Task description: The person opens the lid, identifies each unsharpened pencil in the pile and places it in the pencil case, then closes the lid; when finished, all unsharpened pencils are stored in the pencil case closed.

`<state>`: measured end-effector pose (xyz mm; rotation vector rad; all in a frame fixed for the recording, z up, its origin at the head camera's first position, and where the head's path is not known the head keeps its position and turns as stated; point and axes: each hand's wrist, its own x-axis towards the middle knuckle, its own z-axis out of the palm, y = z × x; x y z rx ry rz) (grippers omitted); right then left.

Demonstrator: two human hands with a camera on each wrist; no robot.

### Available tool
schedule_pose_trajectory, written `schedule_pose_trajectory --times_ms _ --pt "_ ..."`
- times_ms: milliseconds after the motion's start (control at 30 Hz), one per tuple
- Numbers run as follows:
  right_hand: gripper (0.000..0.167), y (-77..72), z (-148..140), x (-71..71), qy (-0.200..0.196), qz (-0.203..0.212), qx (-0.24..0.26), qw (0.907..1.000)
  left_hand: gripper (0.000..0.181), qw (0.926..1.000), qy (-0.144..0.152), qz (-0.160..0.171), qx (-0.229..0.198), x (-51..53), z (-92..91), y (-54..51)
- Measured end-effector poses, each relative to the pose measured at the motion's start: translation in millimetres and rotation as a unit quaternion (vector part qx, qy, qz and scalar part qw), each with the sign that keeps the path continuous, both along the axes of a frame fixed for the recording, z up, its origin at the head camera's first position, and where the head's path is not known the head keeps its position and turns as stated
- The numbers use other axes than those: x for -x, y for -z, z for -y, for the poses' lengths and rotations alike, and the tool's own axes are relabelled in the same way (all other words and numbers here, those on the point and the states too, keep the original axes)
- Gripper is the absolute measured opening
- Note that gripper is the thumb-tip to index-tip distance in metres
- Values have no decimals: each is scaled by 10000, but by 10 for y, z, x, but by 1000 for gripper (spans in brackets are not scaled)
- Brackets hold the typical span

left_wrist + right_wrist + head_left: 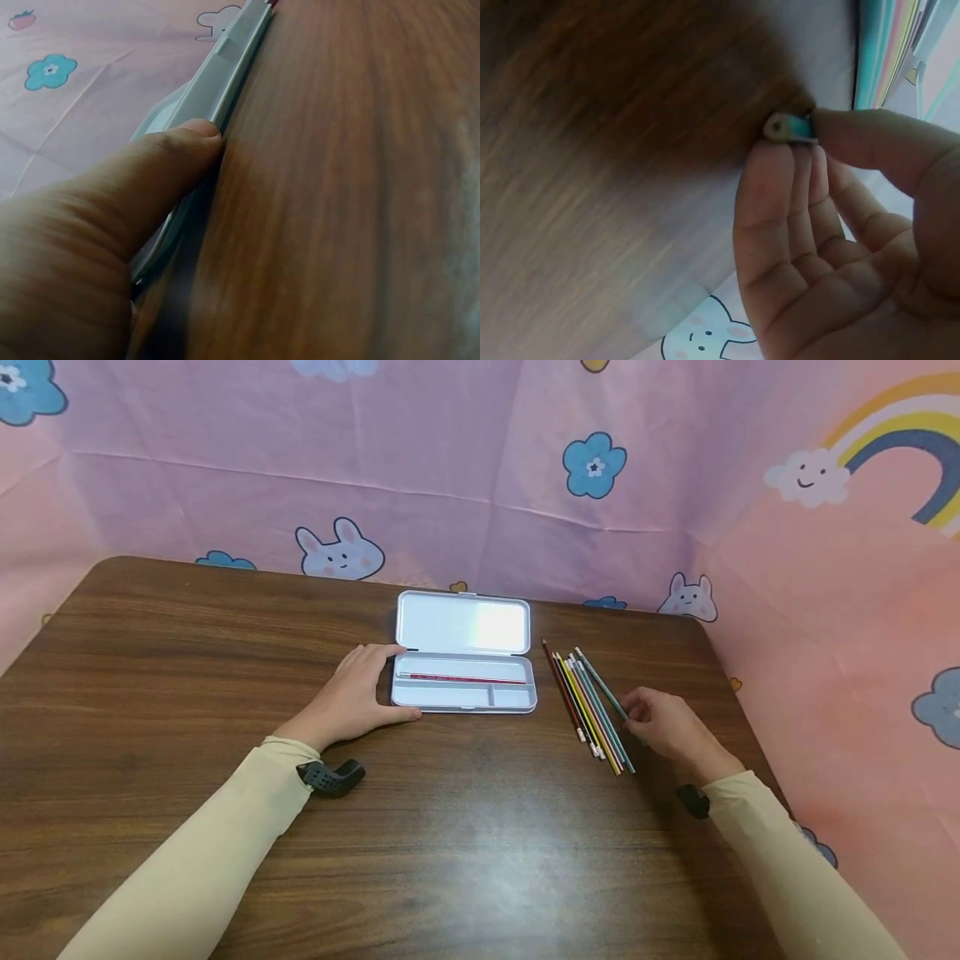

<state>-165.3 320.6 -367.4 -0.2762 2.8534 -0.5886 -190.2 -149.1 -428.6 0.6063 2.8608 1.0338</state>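
Observation:
A white pencil case [463,696] lies with its lid [435,620] raised at the back of the table. My left hand [352,693] grips its left end, the thumb [180,150] along the front edge and the fingers at the back corner. Inside the long rear compartment lies one red pencil [468,679]. To the right of the case, my right hand [663,722] pinches a teal pencil [799,128] between thumb and fingertips, near its blunt, unsharpened end. Its other end, with a white tip, points towards the back, beside a bunch of several pencils [588,710].
The brown wooden table [450,843] carries the case and the pencils. A pink and purple printed cloth [465,485] hangs behind it and along the right side. A dark strap device [330,777] sits on my left wrist, another [693,802] on the right.

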Motion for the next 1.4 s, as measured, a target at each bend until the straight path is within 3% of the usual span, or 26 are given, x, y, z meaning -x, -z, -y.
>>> schedule_pose_trajectory --times_ms 300,667,867,1100,1300,1400 --pt "21 10 -48 19 231 -227 -439 9985 100 10000 -5 55 -5 -19 -4 -31" --pt "24 -114 166 96 226 -1051 -85 9942 101 10000 15 25 11 -1 -2 6" --pt "23 -150 419 192 -214 -1435 24 9894 101 10000 1 16 -10 1 1 18" --pt "23 -215 772 291 -751 -1498 -25 9859 100 10000 -18 58 21 -5 0 -10" --pt "23 -198 1071 328 -1485 -1773 -108 9728 100 10000 -5 50 24 -6 -1 -10" --pt "23 -154 1198 357 -1741 -1711 -233 9695 100 10000 -8 53 34 -7 -6 -2"
